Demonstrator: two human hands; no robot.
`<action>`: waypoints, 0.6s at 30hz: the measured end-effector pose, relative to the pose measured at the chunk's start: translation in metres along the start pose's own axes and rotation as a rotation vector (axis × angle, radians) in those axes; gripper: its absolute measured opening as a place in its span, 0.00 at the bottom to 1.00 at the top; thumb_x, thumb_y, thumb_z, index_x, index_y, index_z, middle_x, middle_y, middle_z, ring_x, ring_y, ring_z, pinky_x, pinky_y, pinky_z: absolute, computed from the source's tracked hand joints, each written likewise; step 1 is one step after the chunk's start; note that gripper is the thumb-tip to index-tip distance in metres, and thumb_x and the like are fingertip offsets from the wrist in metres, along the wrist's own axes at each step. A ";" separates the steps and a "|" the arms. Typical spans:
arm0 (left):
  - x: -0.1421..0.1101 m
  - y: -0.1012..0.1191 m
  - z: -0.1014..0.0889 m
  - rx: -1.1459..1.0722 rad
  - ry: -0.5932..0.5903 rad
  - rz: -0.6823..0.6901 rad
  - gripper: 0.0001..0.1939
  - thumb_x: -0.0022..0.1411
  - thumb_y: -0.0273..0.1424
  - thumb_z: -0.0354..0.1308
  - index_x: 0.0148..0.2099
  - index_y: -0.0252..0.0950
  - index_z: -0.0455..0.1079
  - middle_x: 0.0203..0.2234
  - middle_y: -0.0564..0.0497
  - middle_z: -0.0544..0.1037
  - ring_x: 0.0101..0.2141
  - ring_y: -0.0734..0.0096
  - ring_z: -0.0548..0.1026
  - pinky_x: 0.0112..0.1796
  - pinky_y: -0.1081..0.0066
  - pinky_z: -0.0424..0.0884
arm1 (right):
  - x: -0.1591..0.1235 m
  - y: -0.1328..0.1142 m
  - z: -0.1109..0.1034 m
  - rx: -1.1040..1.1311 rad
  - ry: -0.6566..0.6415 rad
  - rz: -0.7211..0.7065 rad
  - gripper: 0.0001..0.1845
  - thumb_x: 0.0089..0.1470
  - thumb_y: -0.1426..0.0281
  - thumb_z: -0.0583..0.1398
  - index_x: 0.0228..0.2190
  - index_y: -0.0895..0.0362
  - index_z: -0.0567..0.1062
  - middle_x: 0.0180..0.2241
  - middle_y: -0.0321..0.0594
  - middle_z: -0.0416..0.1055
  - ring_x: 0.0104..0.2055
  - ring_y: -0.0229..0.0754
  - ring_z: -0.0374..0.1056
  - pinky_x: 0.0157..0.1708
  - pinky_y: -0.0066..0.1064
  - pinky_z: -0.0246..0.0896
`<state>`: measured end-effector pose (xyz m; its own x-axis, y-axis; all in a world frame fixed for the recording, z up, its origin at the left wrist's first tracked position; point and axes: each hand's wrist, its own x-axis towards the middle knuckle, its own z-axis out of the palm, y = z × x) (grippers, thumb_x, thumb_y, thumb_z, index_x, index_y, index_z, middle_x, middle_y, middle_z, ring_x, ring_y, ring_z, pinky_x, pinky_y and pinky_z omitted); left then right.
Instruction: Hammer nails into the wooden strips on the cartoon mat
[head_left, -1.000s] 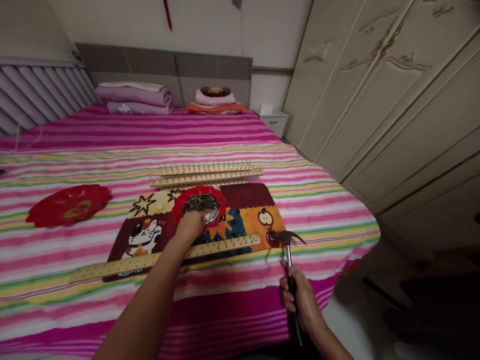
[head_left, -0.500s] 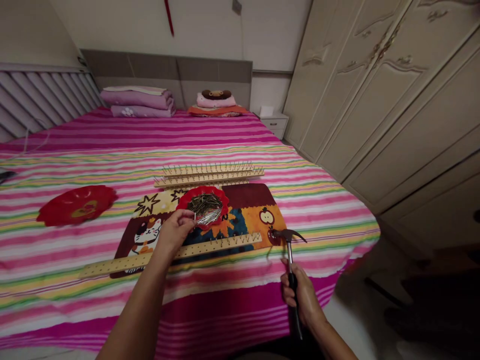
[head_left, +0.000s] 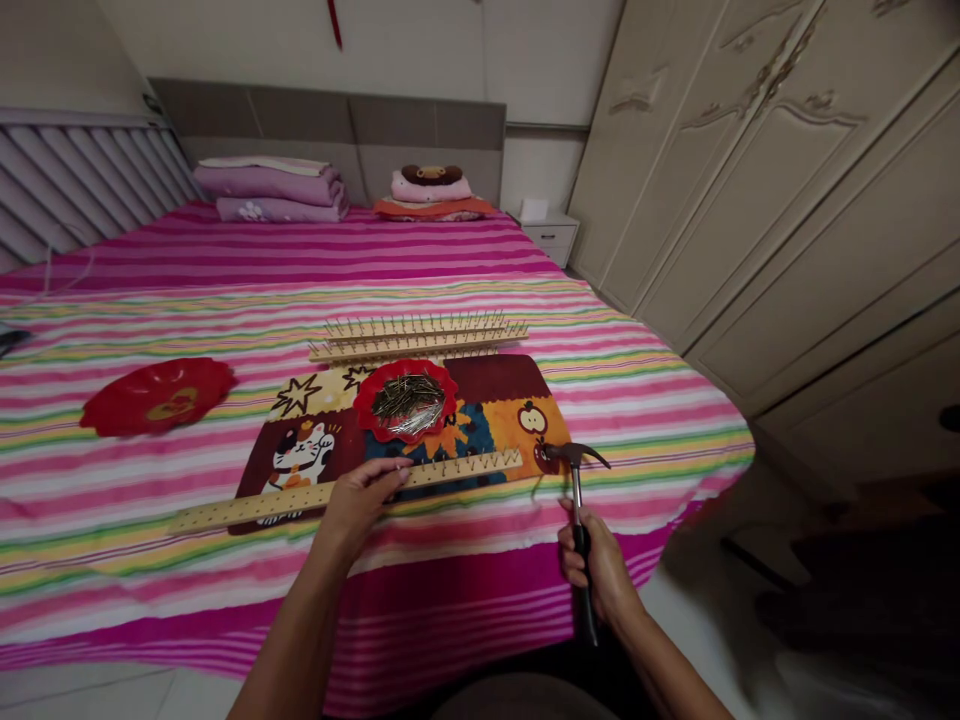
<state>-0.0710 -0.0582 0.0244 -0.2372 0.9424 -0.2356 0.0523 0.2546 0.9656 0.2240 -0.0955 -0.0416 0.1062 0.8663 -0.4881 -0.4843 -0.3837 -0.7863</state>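
My left hand (head_left: 363, 500) is closed in a pinch over the wooden strip (head_left: 296, 499), just left of a row of nails standing in its right half. A nail, mostly hidden, seems to be between the thumb and forefinger. The left part of the strip shows rows of small holes. My right hand (head_left: 600, 565) grips the black handle of a claw hammer (head_left: 577, 490), whose head rests beside the mat's right edge. Beyond the strip sits a red scalloped dish (head_left: 365, 407) full of loose nails (head_left: 407, 402). A patterned mat (head_left: 502, 385) lies under the dish and most of the strip.
Farther back lie wooden strips (head_left: 420, 343) bristling with upright nails. To the left is a red plate (head_left: 161, 395) on the striped bedsheet (head_left: 637, 400). Folded bedding (head_left: 270, 190) is stacked by the headboard. A wardrobe (head_left: 750, 200) stands along the right side.
My left hand has moved from the edge of the nail dish, toward me and slightly right, down to the wooden strip. My right hand keeps its grip on the hammer. The view has shifted slightly.
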 end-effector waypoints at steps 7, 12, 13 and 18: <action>0.001 -0.004 0.022 0.076 0.083 -0.024 0.18 0.39 0.41 0.62 0.33 0.36 0.74 0.24 0.51 0.78 0.29 0.69 0.74 0.29 0.73 0.68 | 0.003 0.002 -0.004 0.025 -0.021 0.011 0.20 0.46 0.57 0.59 0.40 0.53 0.68 0.15 0.24 0.57 0.11 0.26 0.45 0.09 0.15 0.35; 0.002 -0.009 0.026 0.276 0.137 0.081 0.14 0.43 0.41 0.59 0.32 0.38 0.73 0.23 0.54 0.78 0.27 0.70 0.73 0.30 0.73 0.67 | 0.004 0.002 -0.005 0.032 -0.021 0.019 0.21 0.46 0.56 0.59 0.41 0.53 0.68 0.15 0.25 0.57 0.11 0.26 0.46 0.09 0.15 0.36; 0.002 -0.010 0.026 0.308 0.142 0.100 0.13 0.44 0.40 0.58 0.31 0.38 0.73 0.23 0.54 0.78 0.27 0.70 0.73 0.30 0.73 0.67 | 0.004 0.002 -0.004 0.032 -0.020 0.020 0.21 0.46 0.56 0.59 0.41 0.53 0.68 0.15 0.24 0.57 0.11 0.26 0.46 0.09 0.15 0.36; -0.001 -0.008 0.028 0.437 0.152 0.129 0.10 0.46 0.39 0.57 0.29 0.39 0.72 0.22 0.56 0.77 0.27 0.71 0.73 0.31 0.73 0.66 | 0.003 0.002 -0.004 0.034 -0.018 0.020 0.21 0.46 0.56 0.59 0.40 0.53 0.68 0.15 0.24 0.57 0.11 0.26 0.45 0.09 0.15 0.35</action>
<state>-0.0438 -0.0549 0.0133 -0.3393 0.9383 -0.0671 0.4856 0.2358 0.8418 0.2265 -0.0946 -0.0463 0.0804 0.8643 -0.4965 -0.5153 -0.3903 -0.7630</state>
